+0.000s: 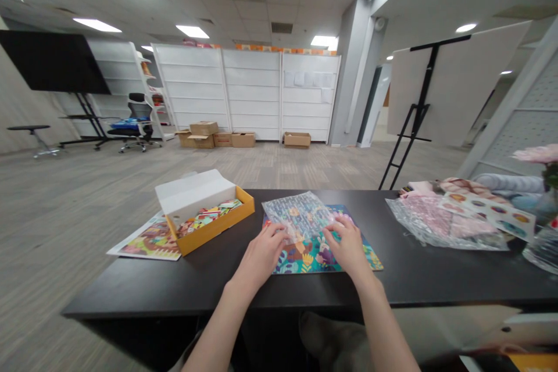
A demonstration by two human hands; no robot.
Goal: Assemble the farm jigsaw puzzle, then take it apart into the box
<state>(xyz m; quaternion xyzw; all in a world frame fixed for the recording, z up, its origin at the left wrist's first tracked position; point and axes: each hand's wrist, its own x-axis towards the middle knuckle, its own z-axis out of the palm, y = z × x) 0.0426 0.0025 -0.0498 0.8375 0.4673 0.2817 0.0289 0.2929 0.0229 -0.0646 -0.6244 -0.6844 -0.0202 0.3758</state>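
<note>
My left hand [265, 250] has its fingers bent together at the lower left edge of a clear plastic bag [300, 212]. On the opposite side, my right hand [347, 242] pinches the bag's right edge between thumb and fingers. Rows of pale marks show across the bag. Beneath it lies a colourful illustrated board [311, 261], printed with plants and a white rabbit, flat on the black table [218, 290]. The bag hides the board's upper left part. To the left, an open yellow box [218, 231] with a raised white lid holds many small coloured pieces [207, 218].
A printed picture sheet [150, 241] lies partly under the box. At the right are a plastic-wrapped pink bundle [440, 218], a sticker sheet [488, 215] and a vase with pink flowers [540, 157]. Beyond the table stand an easel-like stand [418, 110] and cardboard boxes [203, 135].
</note>
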